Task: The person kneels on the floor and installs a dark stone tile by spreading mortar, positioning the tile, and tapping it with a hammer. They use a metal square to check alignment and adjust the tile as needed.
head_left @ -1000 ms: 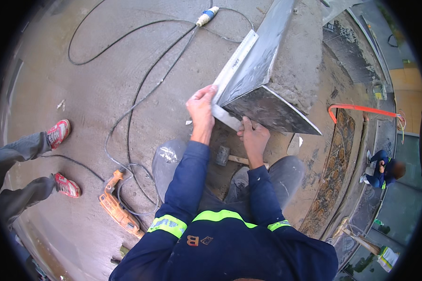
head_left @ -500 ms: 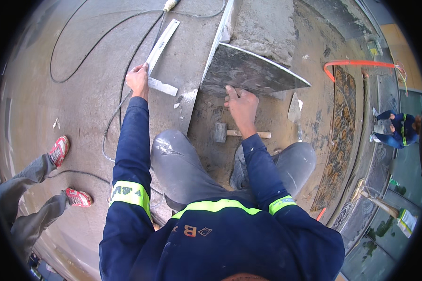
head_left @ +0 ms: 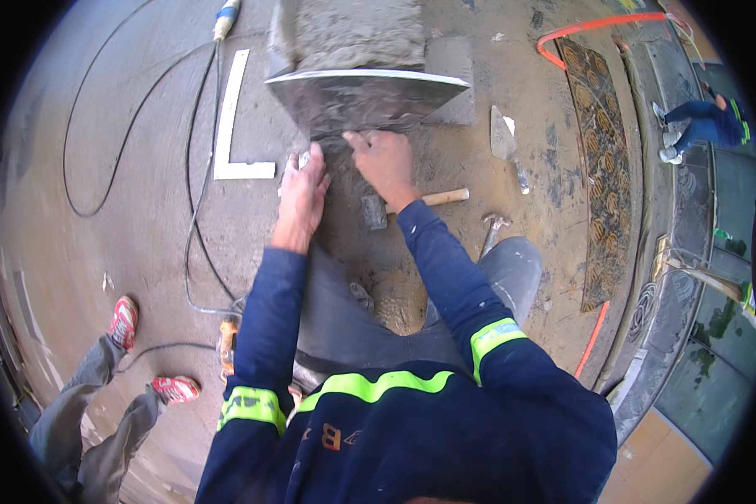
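A dark stone tile with a pale edge is tilted up in front of me, at the near end of the mortar bed. My right hand holds its near lower edge, fingers curled against it. Just below the tile's left corner is my left hand, fingers raised and somewhat apart; no tool shows in it. A white L-shaped square lies flat on the floor, left of that hand. Beneath my right wrist rests a mallet with a dark head and wooden handle.
Grey mortar spreads behind the tile. A trowel and a hammer lie to the right, before a patterned strip and an orange hose. Black cable loops at left, near another person's red shoes.
My left hand has let go of the square, now flat on the floor, and moved right toward the tile. My right hand stays at the tile's edge. The whole view has turned.
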A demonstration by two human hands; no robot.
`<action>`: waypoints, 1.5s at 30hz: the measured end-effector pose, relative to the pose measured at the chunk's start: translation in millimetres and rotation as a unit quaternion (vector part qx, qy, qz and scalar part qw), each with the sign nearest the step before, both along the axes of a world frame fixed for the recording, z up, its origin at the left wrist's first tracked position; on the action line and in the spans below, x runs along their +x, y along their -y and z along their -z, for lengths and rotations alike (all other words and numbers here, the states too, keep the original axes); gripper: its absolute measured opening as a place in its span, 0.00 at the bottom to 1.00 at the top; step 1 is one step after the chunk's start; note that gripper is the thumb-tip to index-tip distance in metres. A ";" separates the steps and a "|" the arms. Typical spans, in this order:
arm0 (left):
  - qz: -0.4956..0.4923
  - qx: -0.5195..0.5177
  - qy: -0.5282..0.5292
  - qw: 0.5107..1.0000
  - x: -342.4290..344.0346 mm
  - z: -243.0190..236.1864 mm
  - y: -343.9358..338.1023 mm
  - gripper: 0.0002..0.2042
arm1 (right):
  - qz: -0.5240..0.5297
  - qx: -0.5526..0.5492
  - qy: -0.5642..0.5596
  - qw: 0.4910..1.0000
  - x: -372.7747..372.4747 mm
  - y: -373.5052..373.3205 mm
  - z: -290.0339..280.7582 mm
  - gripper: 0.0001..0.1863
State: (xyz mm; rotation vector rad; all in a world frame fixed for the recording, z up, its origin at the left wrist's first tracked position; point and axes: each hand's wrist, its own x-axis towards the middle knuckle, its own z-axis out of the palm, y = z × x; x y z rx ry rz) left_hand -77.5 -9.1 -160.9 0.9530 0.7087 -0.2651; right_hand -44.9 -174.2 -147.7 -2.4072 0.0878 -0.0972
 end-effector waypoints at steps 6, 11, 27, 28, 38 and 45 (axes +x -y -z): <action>0.036 -0.075 0.158 0.984 30.4 32.6 46.3 0.28 | 0.014 0.063 0.053 0.997 -6.4 2.9 4.1 0.14; -0.059 -0.045 0.158 0.985 35.7 64.8 55.8 0.46 | -0.035 0.097 0.010 0.995 -27.6 56.0 37.9 0.16; -0.186 -0.049 0.176 0.965 30.2 61.8 82.6 0.49 | -0.417 -0.212 -0.266 0.843 -77.4 196.8 146.7 0.21; -0.184 -0.043 0.181 0.965 30.5 60.9 83.7 0.50 | -0.426 -0.218 -0.263 0.838 -74.6 196.4 128.8 0.21; -0.213 -0.028 0.190 0.958 30.9 53.1 92.0 0.56 | -0.375 -0.187 -0.171 0.892 13.1 148.2 43.2 0.22; -0.223 -0.027 0.180 0.958 30.6 51.0 93.9 0.56 | -0.468 -0.207 -0.241 0.825 3.5 144.1 30.3 0.21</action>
